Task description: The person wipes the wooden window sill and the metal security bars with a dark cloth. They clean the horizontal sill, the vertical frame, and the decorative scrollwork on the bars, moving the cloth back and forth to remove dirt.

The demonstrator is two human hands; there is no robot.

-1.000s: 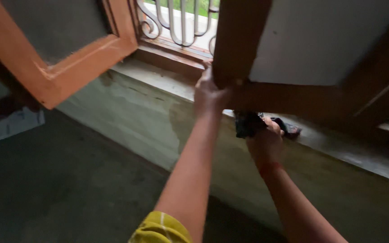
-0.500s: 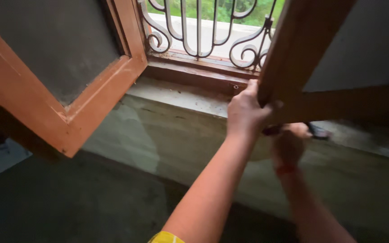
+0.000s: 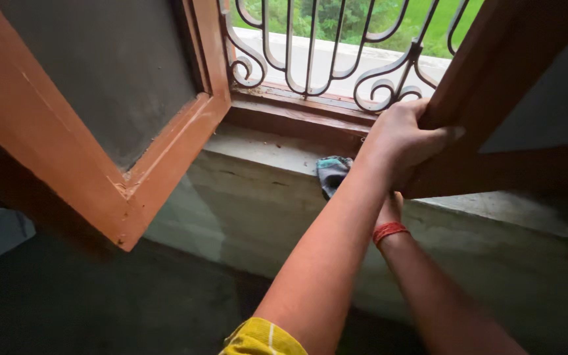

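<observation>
Left hand steadying the right window shutter over the sill.

The left hand (image 3: 399, 139) is clamped on the lower corner of the right shutter (image 3: 494, 98), holding it swung inward. The right hand (image 3: 389, 209) reaches beneath, its fingers hidden; its grip cannot be told. A grey cloth (image 3: 331, 172) lies on the sill (image 3: 264, 148) beside it, below the iron grille (image 3: 317, 52).

Daylight enters through the window grille (image 3: 336, 52) just above and left of where the left hand (image 3: 399, 141) grips the shutter frame (image 3: 494, 72), and the greenery beyond is bright, nearly washed out. The floor (image 3: 100, 309) well below the grip sits in deep shadow. The left shutter (image 3: 80, 112) and the near forearm look slightly soft, with wide-angle stretch toward the edges.
</observation>
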